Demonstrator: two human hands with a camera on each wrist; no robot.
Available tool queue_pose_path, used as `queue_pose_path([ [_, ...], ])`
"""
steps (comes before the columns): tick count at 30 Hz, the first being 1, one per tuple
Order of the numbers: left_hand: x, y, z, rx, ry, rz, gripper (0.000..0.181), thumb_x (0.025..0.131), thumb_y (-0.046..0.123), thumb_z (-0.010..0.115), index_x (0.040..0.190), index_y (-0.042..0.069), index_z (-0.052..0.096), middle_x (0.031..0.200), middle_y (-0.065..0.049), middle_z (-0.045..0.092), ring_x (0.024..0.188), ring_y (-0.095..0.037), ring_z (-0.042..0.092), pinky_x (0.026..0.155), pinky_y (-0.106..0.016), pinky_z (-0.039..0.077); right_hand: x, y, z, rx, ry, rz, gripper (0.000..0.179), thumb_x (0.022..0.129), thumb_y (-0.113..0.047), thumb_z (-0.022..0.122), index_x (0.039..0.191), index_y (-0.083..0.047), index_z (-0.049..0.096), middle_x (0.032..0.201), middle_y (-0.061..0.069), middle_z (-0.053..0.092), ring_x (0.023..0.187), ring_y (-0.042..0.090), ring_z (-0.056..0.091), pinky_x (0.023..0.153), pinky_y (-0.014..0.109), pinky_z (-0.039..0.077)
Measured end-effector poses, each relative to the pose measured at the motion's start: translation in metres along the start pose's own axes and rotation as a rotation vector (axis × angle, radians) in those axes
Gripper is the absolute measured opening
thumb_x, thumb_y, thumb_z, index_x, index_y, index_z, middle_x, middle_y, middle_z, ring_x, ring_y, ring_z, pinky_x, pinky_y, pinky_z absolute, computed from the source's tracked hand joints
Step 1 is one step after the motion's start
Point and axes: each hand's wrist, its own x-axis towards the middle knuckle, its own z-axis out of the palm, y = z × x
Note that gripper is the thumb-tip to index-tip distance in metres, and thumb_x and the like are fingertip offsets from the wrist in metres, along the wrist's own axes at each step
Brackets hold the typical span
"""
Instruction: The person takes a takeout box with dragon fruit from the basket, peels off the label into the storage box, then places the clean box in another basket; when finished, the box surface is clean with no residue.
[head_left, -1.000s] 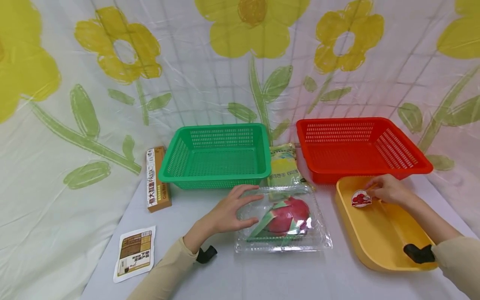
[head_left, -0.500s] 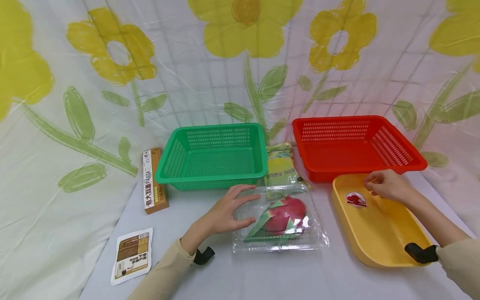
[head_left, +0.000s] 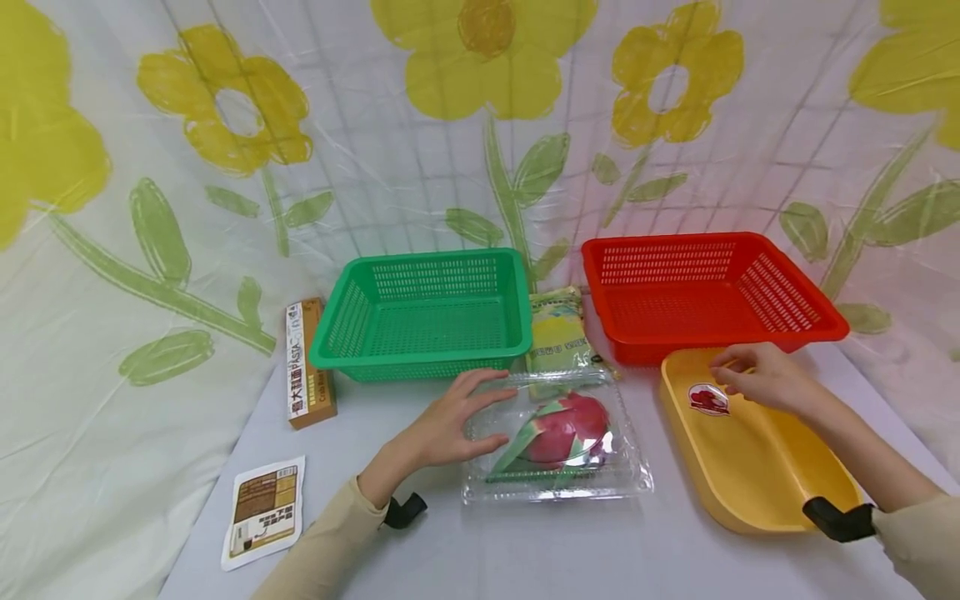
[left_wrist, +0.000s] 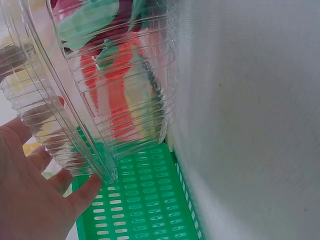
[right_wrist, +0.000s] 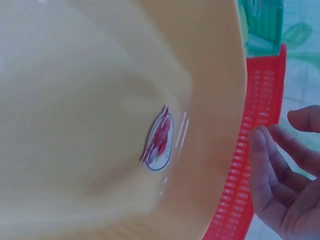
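A clear plastic clamshell box holds a pink dragon fruit with green tips. My left hand lies at the box's left side, fingers spread and fairly straight; in the left wrist view its fingertips reach the ridged rim. A small round sticker with red fruit printed on it lies inside the yellow tray, near its far left corner. Just right of the sticker, above the tray, is my right hand. In the right wrist view its thumb and loosely bent fingers are apart, with nothing between them.
At the back stand a green basket and a red basket. A yellow-green packet lies between them. On the left are a pasta box and a white-edged pouch. A flowered curtain hangs behind.
My right hand has let go of the sticker and drawn slightly away from it; the sticker stays in the tray. The left hand keeps its place at the box. The view has shifted slightly.
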Motion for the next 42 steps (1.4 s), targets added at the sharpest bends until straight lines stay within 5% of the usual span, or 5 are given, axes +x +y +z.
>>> queue_pose_path([
  [12, 0.0, 0.0, -0.001, 0.023, 0.028, 0.038, 0.06, 0.088, 0.038, 0.069, 0.141, 0.015, 0.054, 0.151, -0.009, 0.039, 0.141, -0.026, 0.031, 0.106, -0.054, 0.039, -0.011, -0.033, 0.026, 0.037, 0.073, -0.078, 0.031, 0.094, -0.017, 0.066, 0.116, 0.005, 0.068, 0.1, 0.013, 0.07, 0.08, 0.02, 0.065, 0.065, 0.025, 0.056],
  [20, -0.004, -0.002, -0.003, 0.038, 0.048, 0.048, 0.058, 0.089, 0.039, 0.068, 0.139, 0.01, 0.056, 0.152, -0.006, 0.039, 0.14, -0.025, 0.033, 0.106, -0.052, 0.04, -0.007, -0.048, 0.044, 0.166, 0.04, -0.147, 0.03, 0.094, -0.012, 0.065, 0.118, 0.006, 0.065, 0.103, 0.016, 0.069, 0.08, 0.024, 0.068, 0.067, 0.025, 0.056],
  [28, -0.008, -0.004, -0.003, 0.031, 0.076, 0.064, 0.057, 0.089, 0.036, 0.069, 0.138, 0.01, 0.056, 0.149, -0.011, 0.042, 0.139, -0.027, 0.034, 0.107, -0.051, 0.038, -0.003, -0.055, 0.062, 0.218, -0.014, -0.253, 0.039, 0.093, -0.017, 0.069, 0.127, -0.001, 0.061, 0.119, 0.02, 0.065, 0.101, 0.032, 0.065, 0.076, 0.023, 0.056],
  [34, -0.012, -0.004, -0.006, -0.016, 0.086, -0.006, 0.059, 0.087, 0.031, 0.072, 0.139, 0.011, 0.055, 0.149, -0.011, 0.043, 0.138, -0.025, 0.036, 0.108, -0.051, 0.038, -0.005, -0.056, 0.077, 0.286, -0.05, -0.259, 0.052, 0.091, -0.018, 0.071, 0.136, 0.0, 0.053, 0.128, 0.023, 0.06, 0.105, 0.034, 0.065, 0.079, 0.032, 0.058],
  [42, -0.026, -0.003, -0.003, -0.104, 0.119, -0.207, 0.062, 0.087, 0.033, 0.072, 0.143, 0.015, 0.052, 0.152, -0.013, 0.036, 0.137, -0.033, 0.038, 0.102, -0.059, 0.041, -0.005, -0.056, 0.086, 0.305, -0.065, -0.278, 0.054, 0.09, -0.015, 0.072, 0.138, -0.001, 0.052, 0.136, 0.025, 0.052, 0.105, 0.037, 0.066, 0.078, 0.036, 0.059],
])
